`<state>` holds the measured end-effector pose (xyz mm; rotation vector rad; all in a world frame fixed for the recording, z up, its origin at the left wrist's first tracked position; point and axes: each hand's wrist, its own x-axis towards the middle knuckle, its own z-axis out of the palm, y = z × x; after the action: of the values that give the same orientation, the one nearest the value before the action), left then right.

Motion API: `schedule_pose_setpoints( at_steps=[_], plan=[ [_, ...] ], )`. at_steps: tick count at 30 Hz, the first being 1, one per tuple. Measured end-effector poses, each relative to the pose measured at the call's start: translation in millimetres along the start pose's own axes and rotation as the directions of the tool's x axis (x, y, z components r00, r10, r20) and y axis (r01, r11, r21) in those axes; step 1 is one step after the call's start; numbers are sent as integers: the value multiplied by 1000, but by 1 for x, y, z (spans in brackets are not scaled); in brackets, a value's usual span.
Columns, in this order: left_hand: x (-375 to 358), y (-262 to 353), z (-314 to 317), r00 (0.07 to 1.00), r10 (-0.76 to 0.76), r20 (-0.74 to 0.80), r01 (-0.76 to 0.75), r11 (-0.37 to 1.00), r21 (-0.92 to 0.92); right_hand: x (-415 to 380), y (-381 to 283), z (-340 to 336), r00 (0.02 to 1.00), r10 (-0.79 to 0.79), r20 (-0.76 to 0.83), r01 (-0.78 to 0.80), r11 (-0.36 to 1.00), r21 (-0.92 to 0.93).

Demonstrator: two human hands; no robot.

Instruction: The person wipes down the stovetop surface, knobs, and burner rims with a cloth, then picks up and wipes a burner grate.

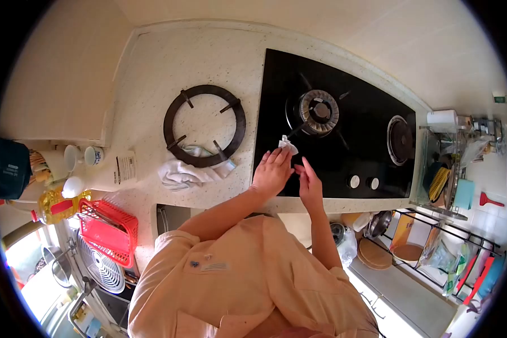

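Note:
My left hand [272, 170] reaches over the front left of the black gas hob [343, 160], fingers together and pressed on a crumpled white tissue [288, 145]. The tissue pokes out past the fingertips, just in front of the left burner [319, 111]. Close beside it, my right hand [309, 185] holds nothing that I can see; its index finger and thumb are apart near the left fingertips. A round black pan support [239, 124] lies off the hob on the speckled counter. Under its front edge is a bunched white cloth [186, 173].
The right burner [400, 139] and two knobs [353, 181] are on the hob. At left stand a red basket [130, 239], an oil bottle [62, 207] and cups [93, 155]. A dish rack [434, 169] borders the hob at right. Below it hangs an open rack of boards and lids.

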<state>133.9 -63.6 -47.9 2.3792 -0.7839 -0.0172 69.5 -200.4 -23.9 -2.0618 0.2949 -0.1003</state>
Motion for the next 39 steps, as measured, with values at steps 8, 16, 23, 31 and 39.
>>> schedule_pose_setpoints(
  at_steps=[8, 16, 23, 31, 39],
  plan=[
    [83, -59, 2, 995, 83, -58, -68, 971, 229, 13, 23, -44, 999, -19, 33, 23, 988, -153],
    [188, -120, -25, 951, 271, 149, -302, 915, 266, 16, 26, -81, 994, -107, 26, 110, 971, -213],
    [276, -132, -47, 725, 449, 522, -573, 814, 96, 12, 54, -109, 995, -84, -51, 68, 964, -256],
    [315, -126, -4, 791, 477, 383, -595, 746, 299, 29, 49, -107, 994, -98, -52, 80, 957, -280],
    [231, -134, -15, 992, 125, -34, -95, 878, 469, 27, 29, -101, 989, -141, -50, 123, 957, -262]
  ],
)
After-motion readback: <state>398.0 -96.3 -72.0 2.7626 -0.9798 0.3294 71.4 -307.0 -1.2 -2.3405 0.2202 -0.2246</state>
